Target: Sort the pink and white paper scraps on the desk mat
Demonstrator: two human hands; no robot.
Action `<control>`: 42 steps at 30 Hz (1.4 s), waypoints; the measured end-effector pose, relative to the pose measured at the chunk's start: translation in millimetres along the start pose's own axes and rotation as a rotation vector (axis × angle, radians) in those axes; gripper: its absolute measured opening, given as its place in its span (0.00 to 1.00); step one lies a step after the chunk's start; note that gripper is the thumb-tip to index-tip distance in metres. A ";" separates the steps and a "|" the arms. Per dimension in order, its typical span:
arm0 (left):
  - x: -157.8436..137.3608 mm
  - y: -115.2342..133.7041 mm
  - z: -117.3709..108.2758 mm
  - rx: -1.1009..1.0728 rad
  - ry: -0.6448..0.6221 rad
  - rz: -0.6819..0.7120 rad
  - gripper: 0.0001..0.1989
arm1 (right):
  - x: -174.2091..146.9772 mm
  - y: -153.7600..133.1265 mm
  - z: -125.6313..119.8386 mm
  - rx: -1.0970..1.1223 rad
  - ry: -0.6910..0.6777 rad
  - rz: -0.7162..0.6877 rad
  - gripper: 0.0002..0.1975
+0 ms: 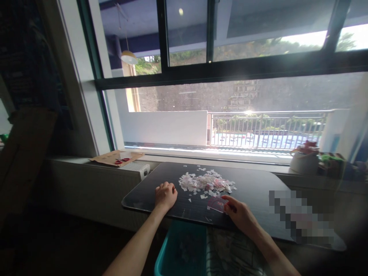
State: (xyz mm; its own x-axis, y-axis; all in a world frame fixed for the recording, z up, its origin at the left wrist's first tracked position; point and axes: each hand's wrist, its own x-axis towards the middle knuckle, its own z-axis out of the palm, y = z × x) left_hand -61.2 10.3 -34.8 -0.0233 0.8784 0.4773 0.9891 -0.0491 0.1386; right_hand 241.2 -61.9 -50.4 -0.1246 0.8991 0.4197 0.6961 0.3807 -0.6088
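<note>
On the dark table (244, 178) lies a loose heap of small white and pinkish paper scraps (207, 182). My left hand (166, 194) rests on the tabletop just left of the heap, fingers curled into a loose fist with nothing showing in it. Near the front edge, my right hand (240, 214) pinches a flat, pinkish see-through card (216, 204) by its right end. The card is low over the table, in front of the heap; whether it touches the surface I cannot tell. A few stray scraps lie around it.
Below the table's front edge stands a teal bin (165, 249) with pale bits inside. Red-handled scissors (122, 161) lie on brown paper (105, 158) on the sill at left. A white pot (303, 163) stands at right. A pixelated patch covers the table's right end.
</note>
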 end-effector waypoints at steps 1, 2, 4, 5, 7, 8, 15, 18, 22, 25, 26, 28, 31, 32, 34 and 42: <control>-0.1 0.0 0.3 -0.004 0.000 -0.001 0.09 | -2.1 -4.1 3.0 0.012 -0.004 -0.013 0.20; -0.2 0.1 0.6 -0.007 0.001 -0.001 0.09 | -4.6 -8.5 6.2 0.027 -0.006 -0.025 0.20; -0.5 0.2 1.4 -0.005 0.007 -0.003 0.08 | -9.4 -17.2 13.1 0.068 -0.020 -0.044 0.19; -0.7 0.2 1.8 -0.001 0.012 -0.005 0.08 | -11.4 -21.1 16.7 0.089 -0.034 -0.055 0.19; -1.5 0.3 2.5 0.004 0.022 -0.008 0.08 | -13.7 -26.8 23.7 0.135 -0.077 -0.076 0.18; -1.9 0.3 2.8 0.003 0.026 -0.010 0.08 | -14.1 -28.4 26.9 0.163 -0.104 -0.082 0.18; -3.6 1.2 2.4 -0.011 0.025 -0.015 0.07 | -5.4 -10.1 22.3 0.306 -0.110 0.010 0.19; -3.5 1.0 2.2 -0.010 0.019 -0.013 0.07 | 1.7 11.1 3.6 0.237 0.129 0.129 0.22; -2.9 0.1 2.2 -0.008 0.022 -0.008 0.07 | 6.9 32.4 -13.5 0.031 0.327 0.245 0.25; -2.5 -0.1 1.5 -0.011 0.015 -0.007 0.08 | 7.4 34.6 -12.7 -0.061 0.334 0.198 0.24; -2.4 0.0 1.2 -0.010 0.014 -0.007 0.08 | 7.4 33.5 -11.2 -0.081 0.327 0.181 0.24; -2.3 0.1 0.7 -0.010 0.012 -0.008 0.08 | 7.1 30.4 -8.5 -0.106 0.307 0.160 0.23; -2.0 0.0 1.0 -0.014 0.010 -0.006 0.08 | 6.3 26.6 -7.4 -0.131 0.257 0.146 0.23; -1.9 -0.1 1.2 -0.014 0.013 -0.005 0.08 | 6.1 25.7 -7.7 -0.136 0.234 0.141 0.23; -1.7 -0.2 1.8 -0.008 0.022 -0.005 0.08 | 6.0 24.2 -8.5 -0.137 0.201 0.130 0.22; -1.1 -0.8 3.6 0.011 0.027 -0.006 0.08 | 7.5 17.9 -8.1 -0.127 0.229 0.123 0.21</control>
State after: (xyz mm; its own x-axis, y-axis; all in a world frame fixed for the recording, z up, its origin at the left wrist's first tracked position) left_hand -61.4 11.1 -38.6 -0.0328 0.8657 0.4996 0.9905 -0.0387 0.1321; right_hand 258.4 -50.1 -52.7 0.1191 0.8593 0.4975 0.7806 0.2286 -0.5817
